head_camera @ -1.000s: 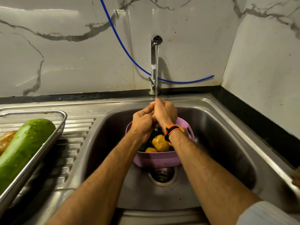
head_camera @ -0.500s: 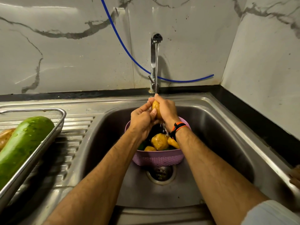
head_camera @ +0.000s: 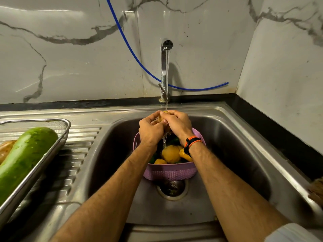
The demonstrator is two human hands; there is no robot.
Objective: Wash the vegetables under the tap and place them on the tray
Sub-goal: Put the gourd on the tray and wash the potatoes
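**Inspector A:** A yellow-brown vegetable (head_camera: 163,117) is held under the stream from the tap (head_camera: 165,67). It is clasped from both sides: the left hand (head_camera: 150,131) is curled round it from the left, the right hand (head_camera: 178,124) from the right, fingers closed on it. Most of it is hidden by the fingers; its kind cannot be told.

**Inspector B:** Position relative to the basin?

**Inspector A:** It is held above the pink basket (head_camera: 169,172), which stands in the sink (head_camera: 244,154) just behind the drain (head_camera: 172,188). Yellow peppers (head_camera: 170,153) and darker green items are seen inside the basket. Water is seen running down between the wrists.

**Inspector B:** And the tray?

**Inspector A:** The metal tray (head_camera: 43,154) is set on the draining board at the left, well apart from the hands. A wet green gourd (head_camera: 22,158) is lying in it, beside a brownish item cut off by the frame edge.
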